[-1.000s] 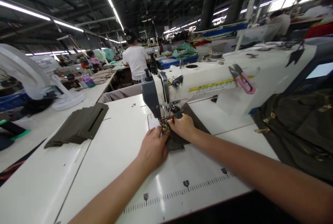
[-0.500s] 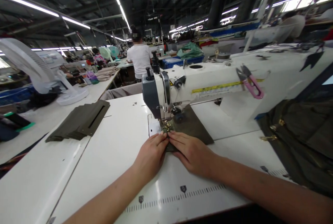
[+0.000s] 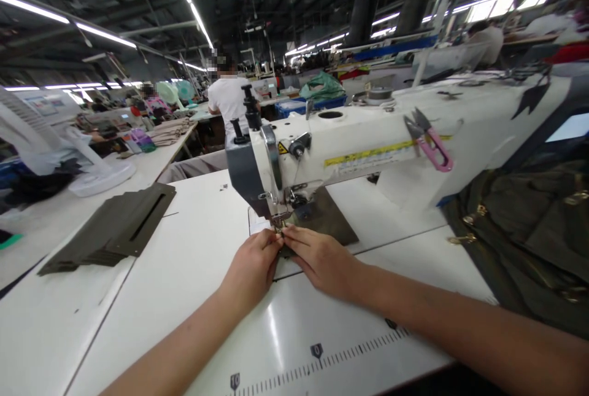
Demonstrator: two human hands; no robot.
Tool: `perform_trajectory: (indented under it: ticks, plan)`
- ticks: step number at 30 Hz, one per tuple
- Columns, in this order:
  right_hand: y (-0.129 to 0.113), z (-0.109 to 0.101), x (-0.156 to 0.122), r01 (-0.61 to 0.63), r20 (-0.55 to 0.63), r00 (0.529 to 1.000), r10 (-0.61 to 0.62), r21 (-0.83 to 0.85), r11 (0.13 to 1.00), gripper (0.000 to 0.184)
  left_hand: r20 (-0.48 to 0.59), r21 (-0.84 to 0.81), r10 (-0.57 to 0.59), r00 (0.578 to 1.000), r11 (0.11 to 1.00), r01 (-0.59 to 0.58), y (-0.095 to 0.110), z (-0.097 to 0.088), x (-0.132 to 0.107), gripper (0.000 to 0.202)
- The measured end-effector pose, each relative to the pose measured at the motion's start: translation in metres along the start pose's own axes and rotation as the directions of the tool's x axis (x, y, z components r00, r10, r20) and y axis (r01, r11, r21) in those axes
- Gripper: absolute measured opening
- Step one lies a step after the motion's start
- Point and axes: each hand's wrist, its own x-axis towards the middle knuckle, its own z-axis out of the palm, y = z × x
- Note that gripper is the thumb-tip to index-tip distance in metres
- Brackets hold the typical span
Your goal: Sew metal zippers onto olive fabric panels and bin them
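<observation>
A dark olive fabric piece [image 3: 329, 215] lies flat under the needle area of a white sewing machine [image 3: 386, 144]. My left hand [image 3: 255, 259] has its fingers closed at the fabric's near edge, just in front of the presser foot [image 3: 278, 219]. Close beside it, my right hand [image 3: 322, 256] pinches the same edge, its fingertips nearly touching the left ones. A small brass-coloured metal part [image 3: 281, 230] shows between the fingertips and the foot; its exact shape is partly hidden.
Left on the white table lies a stack of olive fabric pieces [image 3: 110, 227], with a white fan [image 3: 101, 172] behind. Pink-handled thread snips [image 3: 432, 144] rest against the machine arm. A dark olive bag with zips [image 3: 529, 230] lies right. A person in a white shirt [image 3: 229, 101] stands ahead.
The fabric has moved away from me beneath the machine, and both hands have followed closer to the presser foot. The whole view has shifted slightly, with the machine now further left.
</observation>
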Motion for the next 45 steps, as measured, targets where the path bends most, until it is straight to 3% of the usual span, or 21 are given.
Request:
perform_trajectory:
  ticks: [5,9,11,17,24,28,34,45]
  plan:
    - [0.000,-0.004,0.002,-0.071,-0.045,0.997,0.071,-0.002,0.997,0.026,0.056,-0.047,-0.056,0.997,0.997,0.059,0.005,-0.011,-0.004,0.028]
    - [-0.001,-0.017,0.017,-0.228,0.087,0.970,0.226,0.015,0.974,0.019,0.033,0.090,-0.139,0.990,0.987,0.136,0.010,-0.015,-0.004,0.025]
    - [-0.003,-0.019,0.021,-0.269,0.148,0.952,0.268,-0.011,0.963,0.019,0.052,0.172,-0.123,0.991,0.979,0.112,0.009,-0.012,-0.002,0.014]
    - [-0.006,-0.002,0.002,-0.001,-0.040,0.999,-0.004,-0.122,0.993,0.026,0.116,0.272,0.025,0.993,0.961,-0.056,0.009,-0.006,-0.002,0.017]
    - [0.004,0.005,0.006,0.066,-0.051,0.996,-0.075,-0.159,0.985,0.027,0.081,0.281,0.051,0.995,0.957,-0.072,0.003,-0.003,0.002,0.020]
    - [0.008,0.005,0.012,0.033,-0.028,0.999,-0.037,-0.136,0.990,0.026,0.011,0.239,0.056,0.998,0.969,-0.057,-0.003,0.000,0.006,0.020]
    - [0.008,0.005,0.016,-0.032,0.014,0.999,0.034,-0.116,0.993,0.022,-0.113,0.022,0.019,0.993,1.000,-0.017,-0.004,0.000,-0.003,0.016]
    - [0.009,0.003,0.023,-0.125,0.087,0.987,0.134,-0.102,0.987,0.016,-0.178,-0.026,-0.055,0.982,0.998,0.052,-0.004,0.007,-0.002,0.024]
